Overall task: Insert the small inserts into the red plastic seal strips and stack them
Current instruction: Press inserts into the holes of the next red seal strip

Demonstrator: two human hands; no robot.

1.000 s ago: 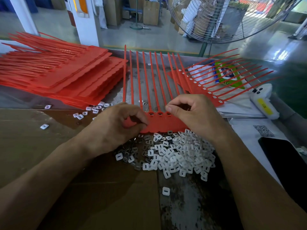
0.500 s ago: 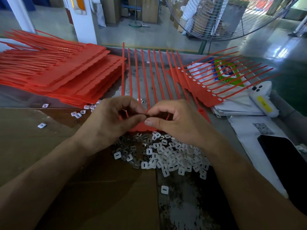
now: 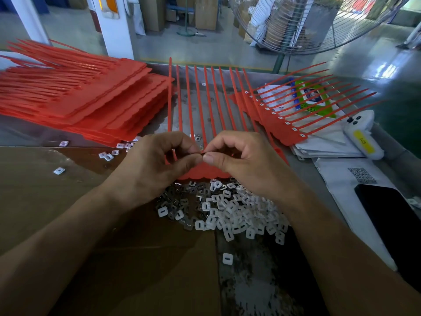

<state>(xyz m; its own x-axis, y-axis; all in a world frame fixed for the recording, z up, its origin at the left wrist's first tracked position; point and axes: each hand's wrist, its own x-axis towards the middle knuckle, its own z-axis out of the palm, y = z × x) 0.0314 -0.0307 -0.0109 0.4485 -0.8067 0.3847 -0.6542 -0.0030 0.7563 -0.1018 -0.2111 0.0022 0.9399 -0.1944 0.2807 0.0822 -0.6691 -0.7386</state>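
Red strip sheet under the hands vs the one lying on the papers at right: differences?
The sheet under the hands points its tails straight away; the sheet on the papers fans right. White inserts show along the right sheet's heads; the near sheet's heads are hidden by both hands. Both are red combs.

Background: factory floor beyond worktop.
Glossy grey-green floor (image 3: pixel 227 49); white pillar (image 3: pixel 115 26); large wire-guard fan (image 3: pixel 319 21); stacked cardboard boxes (image 3: pixel 205 12).

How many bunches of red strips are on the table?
3: a big stack at the left, a middle sheet behind the white inserts, and a right sheet on the papers. More may hide underneath.
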